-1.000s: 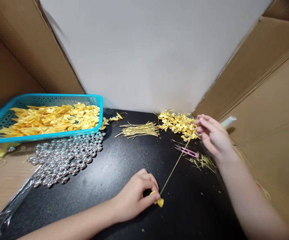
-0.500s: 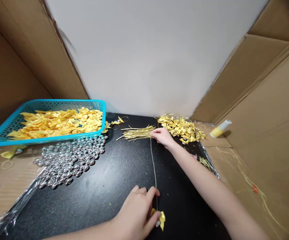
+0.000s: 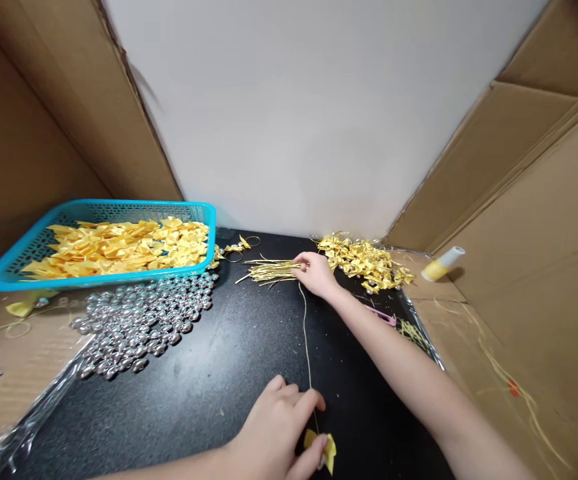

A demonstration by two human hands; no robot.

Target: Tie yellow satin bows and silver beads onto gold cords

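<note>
At the bottom centre my left hand (image 3: 283, 427) is closed, its thumb on a yellow ribbon bow (image 3: 331, 453) with a silvery bead partly hidden beneath it. From the bow a thin gold cord (image 3: 305, 327) runs up the black tabletop to my right hand (image 3: 315, 272). The right fingers are pinched at the cord's far end, over the right end of a bundle of cut gold cords (image 3: 269, 270). Whether they also grip cords of the bundle is hidden. Right of that hand lies a heap of gold bows with beads on cords (image 3: 363, 260).
On the left stands a blue basket (image 3: 213, 233) of yellow ribbon bows (image 3: 133, 243), with many silver beads (image 3: 143, 327) in front. At the right are a pink tool (image 3: 385, 316), cord scraps (image 3: 413, 333) and a white-and-yellow tube (image 3: 443, 264). Cardboard walls (image 3: 543, 200) flank the tabletop (image 3: 209, 407).
My right hand has shifted slightly left onto the cord bundle, and the cord has slackened into a curve. The left hand stays on the bow. The view has tilted slightly, uncovering more of the pink tool.
</note>
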